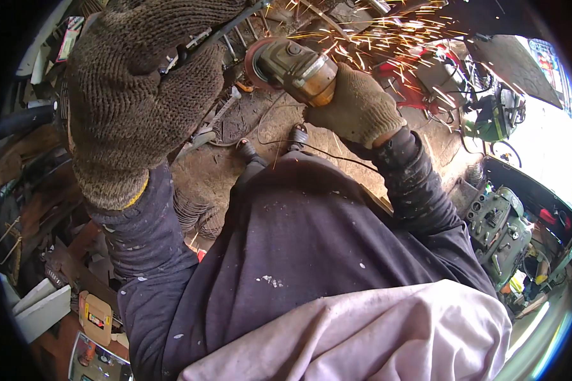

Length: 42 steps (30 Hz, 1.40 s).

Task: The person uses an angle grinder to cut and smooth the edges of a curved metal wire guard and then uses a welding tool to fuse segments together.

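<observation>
My left hand (143, 95), in a thick brown knitted glove, is raised close to the view. Its fingers are closed around a thin dark metal bar (238, 20) that sticks out toward the upper middle. How much of the bar lies inside the glove is hidden. In a lighter knitted glove, my right hand (357, 105) grips an angle grinder (299, 68) by its body. The grinder's disc (255, 63) faces the left glove, just below the bar; whether they touch I cannot tell. Orange sparks (394, 32) fly to the upper right.
A dark cable (337, 155) crosses the dirty floor near my sandalled feet (297, 136). Metal rods and scrap lie ahead. A green-grey machine with levers (499, 232) stands at right. Left are boards (41, 311) and a cardboard box (95, 319). Coiled metal (197, 213) lies beside my left forearm.
</observation>
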Available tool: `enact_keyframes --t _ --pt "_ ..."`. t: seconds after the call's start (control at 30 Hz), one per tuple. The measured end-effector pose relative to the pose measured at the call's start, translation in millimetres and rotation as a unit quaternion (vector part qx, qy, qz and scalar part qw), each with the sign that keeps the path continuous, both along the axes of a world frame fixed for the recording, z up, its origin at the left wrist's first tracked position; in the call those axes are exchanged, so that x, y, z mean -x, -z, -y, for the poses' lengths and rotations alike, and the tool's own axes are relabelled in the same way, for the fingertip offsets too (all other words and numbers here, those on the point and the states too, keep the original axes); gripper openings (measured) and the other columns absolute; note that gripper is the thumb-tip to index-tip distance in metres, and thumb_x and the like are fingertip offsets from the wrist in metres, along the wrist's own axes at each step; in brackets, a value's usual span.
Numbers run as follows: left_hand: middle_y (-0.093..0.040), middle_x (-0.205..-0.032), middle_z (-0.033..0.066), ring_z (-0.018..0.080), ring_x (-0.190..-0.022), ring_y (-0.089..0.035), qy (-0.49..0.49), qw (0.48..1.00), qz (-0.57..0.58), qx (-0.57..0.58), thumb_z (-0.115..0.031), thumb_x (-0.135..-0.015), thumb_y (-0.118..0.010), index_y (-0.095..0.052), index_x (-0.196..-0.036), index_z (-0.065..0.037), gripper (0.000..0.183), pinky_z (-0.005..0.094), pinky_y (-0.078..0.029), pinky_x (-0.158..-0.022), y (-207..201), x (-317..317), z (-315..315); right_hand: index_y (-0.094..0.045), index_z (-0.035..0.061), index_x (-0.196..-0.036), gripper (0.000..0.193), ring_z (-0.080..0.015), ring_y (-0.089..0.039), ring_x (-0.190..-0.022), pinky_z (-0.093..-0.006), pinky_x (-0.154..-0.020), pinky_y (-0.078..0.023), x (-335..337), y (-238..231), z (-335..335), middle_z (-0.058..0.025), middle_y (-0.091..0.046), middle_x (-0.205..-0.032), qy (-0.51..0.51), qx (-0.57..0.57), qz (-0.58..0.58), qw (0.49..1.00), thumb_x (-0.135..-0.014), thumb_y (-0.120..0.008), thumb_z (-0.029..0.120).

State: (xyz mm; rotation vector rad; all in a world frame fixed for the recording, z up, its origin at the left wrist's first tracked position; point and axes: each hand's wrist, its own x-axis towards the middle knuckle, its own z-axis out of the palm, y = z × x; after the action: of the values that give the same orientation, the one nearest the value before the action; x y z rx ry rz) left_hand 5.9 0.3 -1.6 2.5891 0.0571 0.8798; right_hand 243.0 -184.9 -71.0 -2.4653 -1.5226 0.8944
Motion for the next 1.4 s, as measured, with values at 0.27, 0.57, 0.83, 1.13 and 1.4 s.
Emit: enact_keyframes --t 0.27,0.57,0.83,1.13,1.4 --pt "-0.074 -0.117 0.0115 0.0237 -0.109 -0.071 -0.034 0.998 -0.017 -0.050 -0.005 -0.086 -0.079 -0.074 -0.119 -0.002 0.033 0.0394 -0.057 -0.098 -12 -8 6 -0.062 -0.0015 -0.122 0.072 -0.0397 -0.072 -0.102 -0.0461 -0.088 -0.058 -6 12 4 -0.0236 -0.074 -0.104 -0.009 -0.043 -0.043 0.998 -0.069 -0.084 0.043" --pt "-0.074 -0.117 0.0128 0.0201 -0.108 -0.072 -0.064 0.969 -0.011 0.239 -0.004 -0.087 -0.079 -0.071 -0.123 -0.002 0.037 0.0341 -0.059 -0.094 19 16 -1 -0.064 0.0003 -0.123 0.072 -0.0390 -0.072 -0.103 -0.0460 -0.090 -0.058 -8 -2 -1 -0.0241 -0.074 -0.106 -0.023 0.021 -0.050 0.998 -0.070 -0.084 0.044" --pt "-0.073 -0.119 0.0121 0.0231 -0.111 -0.070 -0.025 0.999 -0.010 0.020 -0.004 -0.086 -0.078 -0.073 -0.120 -0.003 0.034 0.0390 -0.057 -0.097 -8 -7 7 -0.067 -0.0004 -0.119 0.071 -0.0406 -0.073 -0.100 -0.0458 -0.087 -0.059 -10 14 5 -0.0248 -0.074 -0.105 -0.003 -0.055 -0.024 0.998 -0.069 -0.082 0.048" --pt "-0.073 -0.116 0.0125 0.0245 -0.110 -0.070 -0.067 0.998 -0.020 -0.006 -0.005 -0.085 -0.079 -0.074 -0.120 -0.003 0.035 0.0388 -0.056 -0.097 5 4 -4 -0.066 0.0019 -0.122 0.063 -0.0376 -0.073 -0.100 -0.0439 -0.087 -0.057 -10 6 5 -0.0214 -0.075 -0.104 -0.001 -0.020 -0.036 0.999 -0.072 -0.085 0.034" --pt "-0.073 -0.115 0.0127 0.0239 -0.106 -0.071 -0.036 0.999 0.000 0.003 -0.003 -0.086 -0.078 -0.074 -0.119 -0.002 0.033 0.0391 -0.057 -0.094 -7 -9 6 -0.065 -0.0040 -0.117 0.071 -0.0407 -0.073 -0.100 -0.0470 -0.086 -0.059 -9 20 7 -0.0258 -0.074 -0.101 -0.025 -0.078 -0.018 0.996 -0.071 -0.083 0.048"
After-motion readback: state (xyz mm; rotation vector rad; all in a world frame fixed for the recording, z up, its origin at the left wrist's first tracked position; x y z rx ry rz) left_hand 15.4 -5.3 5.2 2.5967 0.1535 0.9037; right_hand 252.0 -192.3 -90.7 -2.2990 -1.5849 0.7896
